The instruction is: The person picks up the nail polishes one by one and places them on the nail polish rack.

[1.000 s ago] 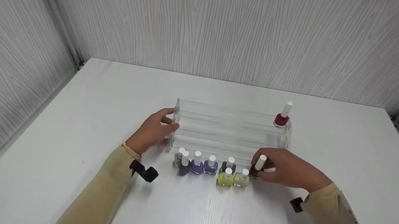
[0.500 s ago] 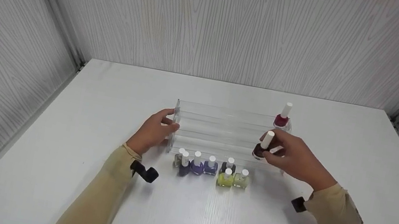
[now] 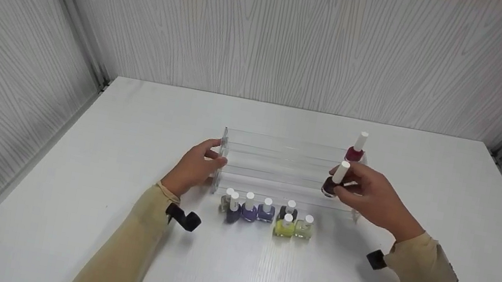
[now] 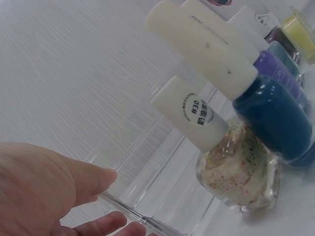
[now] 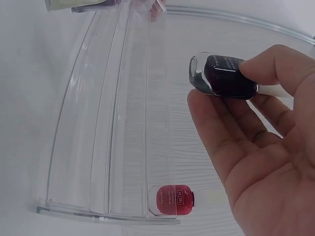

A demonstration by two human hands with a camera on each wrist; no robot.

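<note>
A clear stepped display rack [image 3: 280,178] stands on the white table. My left hand [image 3: 195,165] grips its left end, thumb on one side of the end panel [image 4: 140,216] and fingers on the other. My right hand [image 3: 377,202] pinches a dark, nearly black nail polish bottle [image 3: 330,186] between thumb and fingers, above the rack's right part. In the right wrist view, the bottle [image 5: 229,76] is apart from the shelves, its white cap partly hidden by the hand. A red nail polish bottle [image 3: 354,154] stands on the rear right of the rack.
Several nail polish bottles stand in front of the rack: a glittery one [image 4: 238,172], a dark blue one [image 4: 275,118], purple ones [image 3: 248,212], a yellow one [image 3: 284,228] and a pale green one [image 3: 303,230]. Grey wood-grain walls [image 3: 270,31] enclose the table.
My right hand has lifted the dark nail polish bottle from the table at the rack's front right and carried it up and back over the rack. The left hand stays on the rack's end.
</note>
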